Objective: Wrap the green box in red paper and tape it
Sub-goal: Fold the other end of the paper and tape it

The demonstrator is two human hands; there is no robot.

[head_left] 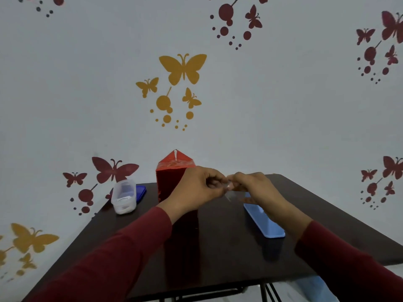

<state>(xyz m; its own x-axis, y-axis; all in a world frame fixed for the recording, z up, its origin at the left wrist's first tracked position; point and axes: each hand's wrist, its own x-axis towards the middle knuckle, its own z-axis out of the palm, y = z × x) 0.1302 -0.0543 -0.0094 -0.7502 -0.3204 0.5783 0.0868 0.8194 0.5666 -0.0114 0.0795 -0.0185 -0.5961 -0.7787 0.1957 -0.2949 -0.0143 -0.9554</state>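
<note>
Two hands (197, 188) (254, 188), one wrapped box (172, 177), one tub (123, 196).

Two arms enter from the bottom edge of the view, each covered by a long dark red fabric sleeve, plain and unmarked. The left sleeve (122, 247) ends at the wrist; the right sleeve (349, 264) likewise. The bare left hand (197, 188) and bare right hand (255, 188) carry no gloves. One pale fingernail shows.
</note>
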